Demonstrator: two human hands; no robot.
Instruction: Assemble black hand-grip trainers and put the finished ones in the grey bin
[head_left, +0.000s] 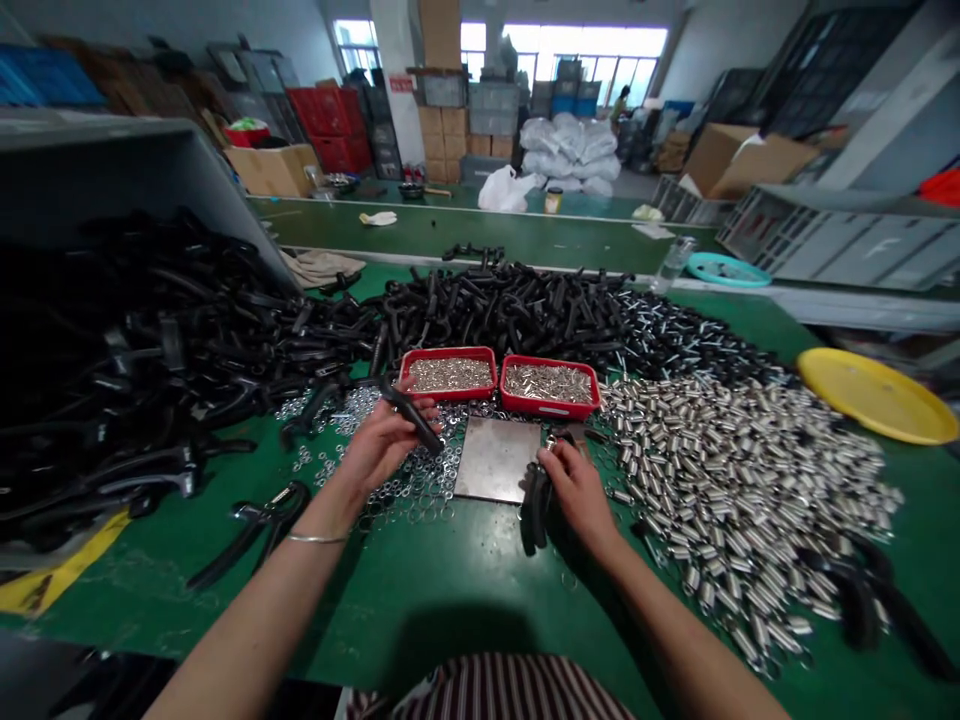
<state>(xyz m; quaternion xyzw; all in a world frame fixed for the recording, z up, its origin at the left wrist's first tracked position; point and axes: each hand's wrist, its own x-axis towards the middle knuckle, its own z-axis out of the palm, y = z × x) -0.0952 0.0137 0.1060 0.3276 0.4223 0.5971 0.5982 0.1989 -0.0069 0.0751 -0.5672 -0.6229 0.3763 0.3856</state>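
My left hand (pixel 379 440) is closed round a black curved handle (pixel 421 424), held up left of a flat metal plate (pixel 496 458). At the plate's right edge, my right hand (pixel 576 482) grips a black two-armed handle piece (pixel 536 508) near its upper end, with both arms pointing down. The fingers hide part of its top. Small metal rings and nuts (pixel 409 490) lie scattered under and around my left hand. Two red trays, the left one (pixel 448 391) and the right one (pixel 551 408), stand behind the plate, filled with small metal parts.
Black handles (pixel 495 310) are heaped at the back and spill from a grey bin (pixel 150 150) on the left. Coil springs (pixel 735 490) cover the right side, with black bolt-like parts (pixel 675 330) behind them. A yellow lid (pixel 877 395) lies far right. Beyond runs a green conveyor (pixel 465 226).
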